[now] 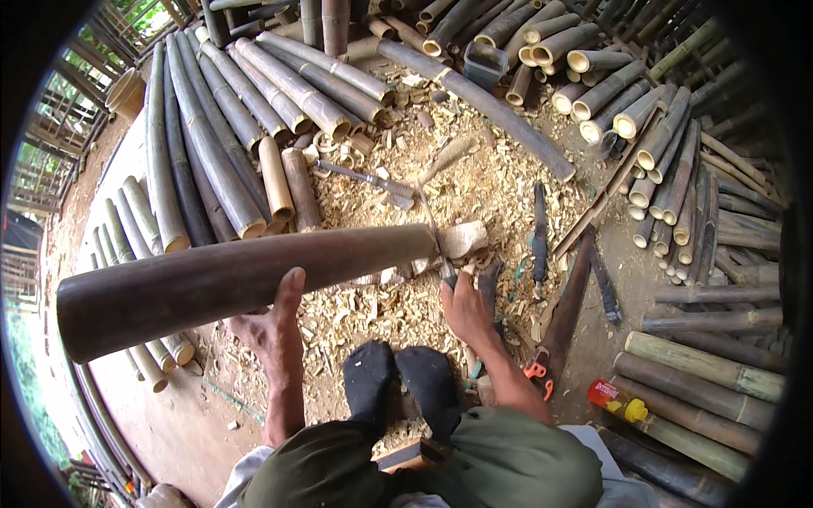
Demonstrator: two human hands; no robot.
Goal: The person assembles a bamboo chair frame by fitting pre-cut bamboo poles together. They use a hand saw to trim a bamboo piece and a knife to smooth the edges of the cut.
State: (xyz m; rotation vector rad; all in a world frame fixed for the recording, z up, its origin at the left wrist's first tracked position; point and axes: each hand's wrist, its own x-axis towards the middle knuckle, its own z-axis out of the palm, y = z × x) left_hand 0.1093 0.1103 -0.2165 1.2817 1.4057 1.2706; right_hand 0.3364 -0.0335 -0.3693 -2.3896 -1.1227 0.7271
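Bamboo poles point(212, 144) are stacked in rows at upper left, and shorter cut lengths point(644, 118) are heaped at upper right, hollow ends showing; more poles point(703, 372) lie at right. The ground between is covered with pale chips point(474, 186). One thick dark culm point(229, 284) is held nearly level across the view, its far end resting on a wood block point(464, 239) amid the chips. The left hand point(273, 326) is cupped under the culm, thumb raised against its side. The right hand point(466, 309) is closed around the handle of a blade point(434, 233), which is set against the culm's far end. A handsaw point(563, 317) with an orange grip lies just right of the right forearm; dark tools point(539, 237) lie near it. A red bottle point(616, 401) with a yellow cap rests on its side at lower right; contents cannot be seen. A dark open box point(485, 63) sits among the upper poles, its interior unreadable. Dark-socked feet point(402, 377) are planted on the chips.
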